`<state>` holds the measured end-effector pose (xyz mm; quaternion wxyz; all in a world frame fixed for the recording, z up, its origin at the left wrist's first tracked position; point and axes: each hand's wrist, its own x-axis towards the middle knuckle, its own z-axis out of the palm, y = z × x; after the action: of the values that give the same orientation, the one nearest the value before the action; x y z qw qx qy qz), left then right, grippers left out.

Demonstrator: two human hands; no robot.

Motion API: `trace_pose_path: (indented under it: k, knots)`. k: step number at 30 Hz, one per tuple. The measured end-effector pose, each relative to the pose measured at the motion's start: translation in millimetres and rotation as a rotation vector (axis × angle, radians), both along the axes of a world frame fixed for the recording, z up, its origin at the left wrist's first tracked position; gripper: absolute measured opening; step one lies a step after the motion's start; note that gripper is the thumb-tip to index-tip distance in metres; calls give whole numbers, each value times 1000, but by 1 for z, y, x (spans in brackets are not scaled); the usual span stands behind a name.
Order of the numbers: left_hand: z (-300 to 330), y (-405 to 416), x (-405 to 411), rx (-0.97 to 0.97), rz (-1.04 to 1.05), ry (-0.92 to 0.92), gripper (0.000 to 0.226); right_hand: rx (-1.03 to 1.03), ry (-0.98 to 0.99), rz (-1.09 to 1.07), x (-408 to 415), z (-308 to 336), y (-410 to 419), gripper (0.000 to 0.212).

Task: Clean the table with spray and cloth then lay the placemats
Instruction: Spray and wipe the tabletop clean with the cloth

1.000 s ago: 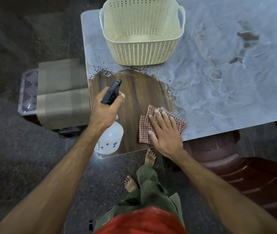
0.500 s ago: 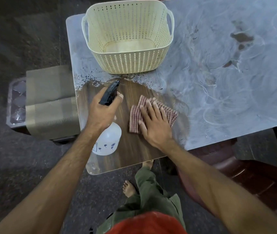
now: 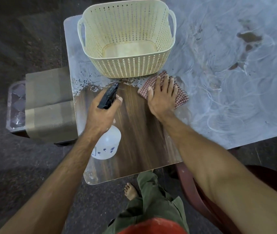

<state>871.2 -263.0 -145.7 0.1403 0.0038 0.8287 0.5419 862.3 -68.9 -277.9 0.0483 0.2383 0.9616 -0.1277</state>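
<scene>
The left hand (image 3: pixel 101 114) grips a white spray bottle (image 3: pixel 107 144) by its black trigger head, nozzle aimed toward the cream perforated basket (image 3: pixel 127 39). The right hand (image 3: pixel 162 97) presses flat, fingers straight and spread, on a red checked cloth (image 3: pixel 181 97) just in front of the basket, at the edge between wiped wood and the white-filmed table (image 3: pixel 235 98). Folded olive placemats (image 3: pixel 48 105) lie on a stool left of the table.

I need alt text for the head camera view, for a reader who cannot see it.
A person's right hand presses a checked cloth flat on a dusty table beside a cream basket, while the left hand grips a spray bottle. Folded placemats wait on a stool at the left.
</scene>
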Motion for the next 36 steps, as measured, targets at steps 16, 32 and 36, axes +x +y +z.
trace_pose_path:
  k: [16,32,36]
  knots:
    - [-2,23,-5,-16,-28,-9,15,40,17,72,2,-1,32,66]
    - [-1,33,25,8,-179,3,18,71,18,-111,145,-4,43,65]
    - [1,40,38,21,-208,-5,7,15,25,71,169,-5,-17,62]
